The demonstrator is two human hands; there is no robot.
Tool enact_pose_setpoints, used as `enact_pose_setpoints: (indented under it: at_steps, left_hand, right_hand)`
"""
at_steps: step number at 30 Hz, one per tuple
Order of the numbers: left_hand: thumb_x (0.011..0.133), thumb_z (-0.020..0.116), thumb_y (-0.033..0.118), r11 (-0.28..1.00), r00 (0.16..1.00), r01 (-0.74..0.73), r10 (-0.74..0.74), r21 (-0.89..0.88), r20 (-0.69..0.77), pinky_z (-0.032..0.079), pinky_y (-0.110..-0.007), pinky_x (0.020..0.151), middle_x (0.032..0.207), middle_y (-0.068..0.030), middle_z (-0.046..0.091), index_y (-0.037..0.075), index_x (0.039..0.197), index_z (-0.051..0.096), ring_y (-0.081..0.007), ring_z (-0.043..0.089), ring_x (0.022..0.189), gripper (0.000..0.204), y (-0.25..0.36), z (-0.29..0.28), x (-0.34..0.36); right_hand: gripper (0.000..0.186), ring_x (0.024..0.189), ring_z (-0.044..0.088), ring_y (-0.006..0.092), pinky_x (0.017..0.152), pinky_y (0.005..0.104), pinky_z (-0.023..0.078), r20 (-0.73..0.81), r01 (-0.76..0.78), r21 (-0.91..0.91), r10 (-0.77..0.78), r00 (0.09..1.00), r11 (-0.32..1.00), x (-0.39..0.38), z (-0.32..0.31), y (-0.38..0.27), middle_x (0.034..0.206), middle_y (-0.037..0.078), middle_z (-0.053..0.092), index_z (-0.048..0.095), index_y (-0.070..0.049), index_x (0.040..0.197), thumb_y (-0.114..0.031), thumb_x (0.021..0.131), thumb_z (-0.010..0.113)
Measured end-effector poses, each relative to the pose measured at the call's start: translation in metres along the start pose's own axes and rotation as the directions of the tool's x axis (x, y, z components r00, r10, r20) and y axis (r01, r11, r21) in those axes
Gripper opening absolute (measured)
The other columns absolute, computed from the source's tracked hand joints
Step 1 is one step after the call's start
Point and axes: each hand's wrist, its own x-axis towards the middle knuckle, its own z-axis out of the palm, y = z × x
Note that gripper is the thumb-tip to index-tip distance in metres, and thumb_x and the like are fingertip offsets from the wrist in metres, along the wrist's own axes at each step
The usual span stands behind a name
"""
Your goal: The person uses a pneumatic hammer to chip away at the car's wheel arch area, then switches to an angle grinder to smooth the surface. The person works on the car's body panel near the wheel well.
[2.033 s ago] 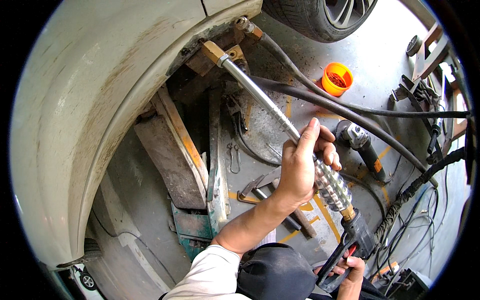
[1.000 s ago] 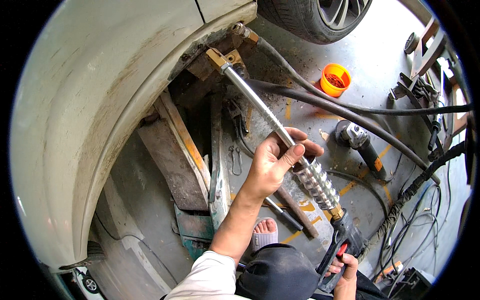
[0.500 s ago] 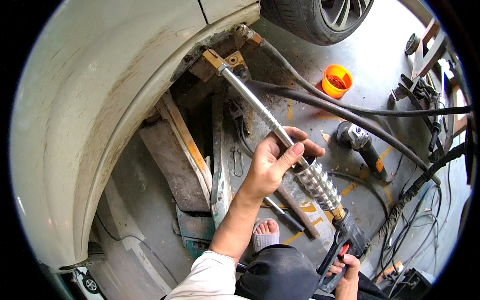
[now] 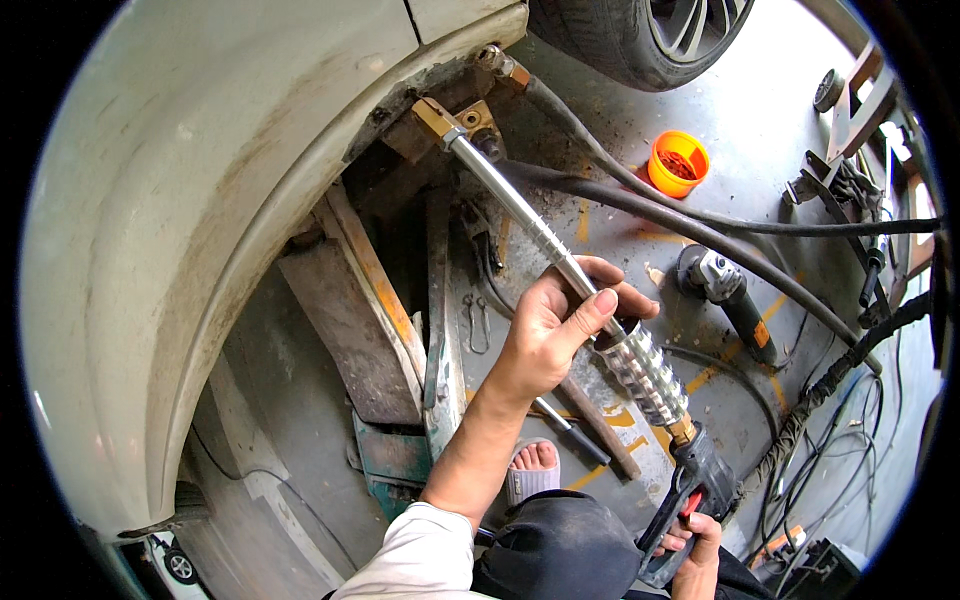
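Observation:
My left hand (image 4: pixel 560 330) is wrapped around the chrome shaft (image 4: pixel 510 200) of a long tool, just above its ridged silver cylinder (image 4: pixel 645 375). My right hand (image 4: pixel 690 555) holds the tool's black handle (image 4: pixel 700 470), which has a red trigger and a cable sheath at its side. At the upper end, a brass-coloured tip (image 4: pixel 435 122) lies against or very near the scraped metal (image 4: pixel 390 125) under the white car body (image 4: pixel 150 200). Whether it touches is unclear. A hose fitting (image 4: pixel 510 68) and a bolted bracket sit beside the tip.
Thick hoses (image 4: pixel 700 230) cross the floor. An angle grinder (image 4: pixel 740 310), an orange cup (image 4: pixel 678 165) of red bits and metal bars (image 4: pixel 610 445) lie around. A detached-looking wheel (image 4: pixel 660 40) is at top, a green jack (image 4: pixel 390 460) below, a metal frame (image 4: pixel 855 110) at right.
Since two seconds ago my left hand has shifted left and turned on the shaft, just above the ridged cylinder. The tip has moved slightly down and right. A sandalled foot has come into view.

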Motion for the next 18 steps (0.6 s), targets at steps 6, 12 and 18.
enact_pose_setpoints:
  at_steps: [6,12,18]
  left_hand:
    - [0.093,0.050,0.008,1.000,1.000,-0.006,0.006,-0.025,-0.010,0.051,-0.040,0.090,0.098,-0.0183,0.064,0.002,0.114,0.048,-0.0293,0.064,0.098,0.022,0.001,0.001,0.001]
    - [0.094,0.048,0.006,0.997,0.999,-0.033,0.034,-0.070,0.015,0.052,-0.039,0.088,0.099,-0.0184,0.064,0.002,0.115,0.048,-0.0293,0.064,0.097,0.022,-0.001,0.003,0.002]
    - [0.083,0.050,0.007,0.941,0.991,-0.035,0.077,-0.337,0.110,0.042,-0.046,0.098,0.080,-0.0063,0.055,0.008,0.092,0.047,-0.0282,0.063,0.094,0.010,-0.003,0.015,0.010]
  right_hand:
    - [0.018,0.049,0.045,0.0128,0.056,0.0394,0.043,-0.050,-0.029,0.086,0.033,0.998,0.996,-0.002,0.004,0.000,0.055,-0.004,0.042,0.057,-0.013,0.087,-0.020,0.070,0.062]
    - [0.021,0.049,0.045,0.0138,0.057,0.0396,0.043,-0.023,0.061,-0.022,-0.061,0.998,0.998,-0.004,0.001,0.000,0.055,-0.003,0.041,0.056,-0.012,0.087,-0.020,0.069,0.064]
    - [0.030,0.049,0.046,0.0161,0.057,0.0397,0.044,-0.008,0.207,-0.228,-0.214,0.977,0.951,-0.003,0.019,-0.002,0.056,-0.001,0.041,0.054,-0.009,0.090,-0.020,0.066,0.069]
